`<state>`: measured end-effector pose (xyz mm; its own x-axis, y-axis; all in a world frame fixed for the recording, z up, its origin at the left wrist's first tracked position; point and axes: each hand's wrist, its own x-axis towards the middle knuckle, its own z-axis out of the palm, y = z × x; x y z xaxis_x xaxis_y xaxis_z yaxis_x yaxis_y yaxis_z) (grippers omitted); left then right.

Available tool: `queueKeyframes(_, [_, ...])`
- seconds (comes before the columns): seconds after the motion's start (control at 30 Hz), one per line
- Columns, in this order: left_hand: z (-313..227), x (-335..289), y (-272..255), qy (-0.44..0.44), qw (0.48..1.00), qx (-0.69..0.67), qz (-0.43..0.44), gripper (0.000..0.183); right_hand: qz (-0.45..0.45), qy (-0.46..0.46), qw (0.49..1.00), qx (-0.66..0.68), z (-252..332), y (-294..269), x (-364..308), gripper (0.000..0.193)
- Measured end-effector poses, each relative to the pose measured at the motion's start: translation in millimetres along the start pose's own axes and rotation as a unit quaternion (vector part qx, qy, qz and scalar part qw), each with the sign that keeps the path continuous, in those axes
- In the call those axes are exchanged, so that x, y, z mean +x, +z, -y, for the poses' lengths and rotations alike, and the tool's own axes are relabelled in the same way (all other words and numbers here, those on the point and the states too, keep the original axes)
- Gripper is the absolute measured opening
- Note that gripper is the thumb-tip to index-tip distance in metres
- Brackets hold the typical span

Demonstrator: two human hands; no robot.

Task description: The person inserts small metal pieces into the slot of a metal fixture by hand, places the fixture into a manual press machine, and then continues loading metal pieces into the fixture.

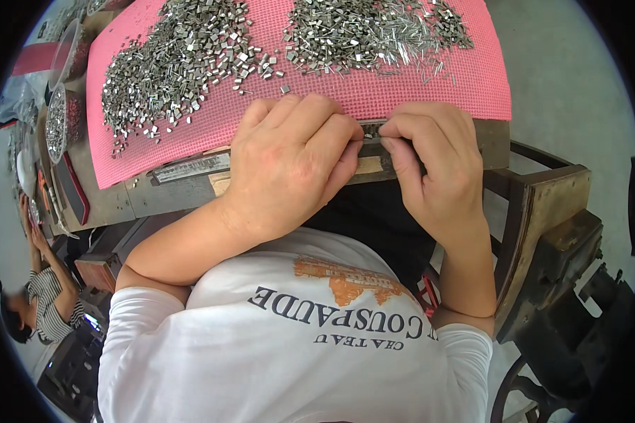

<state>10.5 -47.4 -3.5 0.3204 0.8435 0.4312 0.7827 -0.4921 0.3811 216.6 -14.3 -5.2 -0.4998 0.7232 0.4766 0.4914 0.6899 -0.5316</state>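
At the near edge of the worktable, my left hand (289, 162) is closed, its fingers curled down over a long narrow dark strip (190, 168); what its fingertips hold is hidden. Just to the right, my right hand (437, 166) pinches thumb and forefinger together, and whatever lies between them is too small to name. In the narrow gap between both hands, small metal pieces (372, 131) show along the strip. Beyond my hands, a pink mesh mat (346, 95) bears a left heap of small shiny metal blocks (183, 63) and a right heap (331, 39), with thin metal pins (406, 46) mixed in.
To the left stand a clear tub of metal bits (63, 123) and a dark red-edged flat piece (73, 190). Another person (46, 303) in a striped top is at the far left. A black machine (564, 338) stands at the right.
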Motion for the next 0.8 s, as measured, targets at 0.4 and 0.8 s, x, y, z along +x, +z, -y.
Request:
queueKeyframes(0.4, [0.6,3.8,2.6,-0.005,1.000,0.007,0.002,0.019,0.007,-0.041,0.997,-0.069,1.3,8.8,3.5,0.018])
queueKeyframes(0.8, [2.9,1.2,-0.6,-0.055,0.991,-0.121,0.011,0.039,0.050,0.000,0.999,-0.016,4.1,-3.6,6.4,0.020])
